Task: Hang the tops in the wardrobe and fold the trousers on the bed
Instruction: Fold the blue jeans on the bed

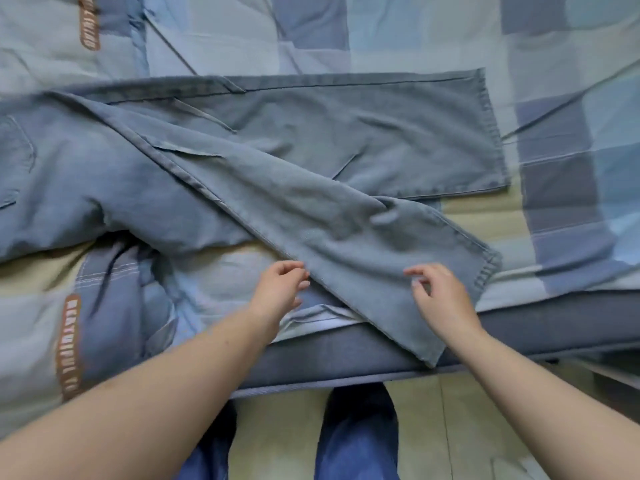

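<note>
A pair of light blue denim trousers [277,161] lies spread across the bed, waist at the left, legs to the right. The far leg lies flat; the near leg runs diagonally toward me, its hem hanging over the bed's front edge. My left hand [282,289] hovers at the near leg's left seam, fingers curled and apart, with nothing clearly gripped. Over the near leg close to its hem, my right hand [441,299] has its fingers spread and holds nothing.
The bed carries a blue, grey and beige patchwork cover [561,133] with brown lettered strips [71,344]. A dark blue mattress edge [554,320] runs along the front. Below it are pale floor tiles [460,427] and my legs in blue trousers [356,438].
</note>
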`<state>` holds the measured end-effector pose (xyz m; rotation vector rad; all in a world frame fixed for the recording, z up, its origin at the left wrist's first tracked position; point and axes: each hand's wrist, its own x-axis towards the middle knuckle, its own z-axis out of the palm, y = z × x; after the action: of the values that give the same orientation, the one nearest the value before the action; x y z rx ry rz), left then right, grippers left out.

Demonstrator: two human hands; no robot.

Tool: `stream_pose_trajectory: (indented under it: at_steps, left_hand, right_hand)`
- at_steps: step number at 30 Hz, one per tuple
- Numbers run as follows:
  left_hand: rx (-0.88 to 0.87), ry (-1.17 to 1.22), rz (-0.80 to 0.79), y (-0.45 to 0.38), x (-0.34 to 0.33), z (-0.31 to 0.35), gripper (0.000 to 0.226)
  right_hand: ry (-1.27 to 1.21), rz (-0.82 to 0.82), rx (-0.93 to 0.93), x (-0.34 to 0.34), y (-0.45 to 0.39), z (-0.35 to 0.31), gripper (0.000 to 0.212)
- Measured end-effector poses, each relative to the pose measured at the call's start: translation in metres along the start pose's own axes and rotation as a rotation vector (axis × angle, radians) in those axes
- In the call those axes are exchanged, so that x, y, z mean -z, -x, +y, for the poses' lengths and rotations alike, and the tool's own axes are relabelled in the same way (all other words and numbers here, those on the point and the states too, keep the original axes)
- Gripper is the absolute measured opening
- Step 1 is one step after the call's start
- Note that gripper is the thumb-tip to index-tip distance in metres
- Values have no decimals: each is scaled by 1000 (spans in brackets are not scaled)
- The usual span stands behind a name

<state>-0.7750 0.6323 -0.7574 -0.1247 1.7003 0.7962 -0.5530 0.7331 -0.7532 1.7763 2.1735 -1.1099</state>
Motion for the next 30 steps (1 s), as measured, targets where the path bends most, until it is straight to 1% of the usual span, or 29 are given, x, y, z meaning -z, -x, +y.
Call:
stream_pose_trajectory:
  at_steps: [1,3,5,6,7,10,12,14,16,17,18,19,21,23,24,25,26,28,30]
  left_hand:
    - [65,-11,-3,-2,-25,-13,7]
    - [234,15,-13,-5,-42,-32,8]
    - [388,37,-63,-10,-73,-49,8]
    - [429,53,-85,-12,-81,-53,5]
    - [453,58,-102,-14,-89,-58,4]
    - [499,20,-149,-17,-105,-65,11]
    - [525,-36,-200,-18,-115,-63,12]
    - [544,-20,-261,-17,-124,-56,19]
    - [527,72,-366,-16,-137,-41,20]
    - [506,132,-425,-16,-143,-31,18]
    - [479,182,-475,-14,-149,-18,17]
    - [445,214,-514,-13,-155,-5,15]
    - [361,241,-562,-11,-166,23,14]
    - [259,250,-571,-10,-177,53,17]
    - [208,259,-578,-10,-183,68,20]
    - [156,271,-590,-12,-189,87,20]
    - [108,287,-599,-14,-195,105,16]
    - [11,297,-611,-19,-208,143,12]
    - [-63,264,-617,-28,-222,179,22]
  right_hand:
    - [73,-32,41,8,3,23,29]
    - [230,-116,141,6,6,47,45]
    - [369,-114,161,9,8,84,64]
    - [432,-106,172,9,9,98,70]
    - [476,-105,181,9,10,113,73]
    - [548,-131,227,8,13,145,78]
    - [531,-112,258,6,13,156,81]
    - [515,-99,274,1,13,158,84]
    - [450,-98,247,-2,9,158,85]
    - [402,-93,223,-4,7,158,81]
    - [357,-75,193,-5,4,158,74]
    - [305,-39,153,-4,-1,156,62]
    - [156,118,78,2,-9,151,37]
    - [-79,356,54,14,-20,142,25]
    - [-191,448,54,23,-26,137,20]
    - [-292,494,32,35,-35,132,18]
    - [-379,500,-2,47,-44,126,19]
    - [-477,519,-33,74,-70,115,13]
    - [-517,565,-55,101,-100,106,14]
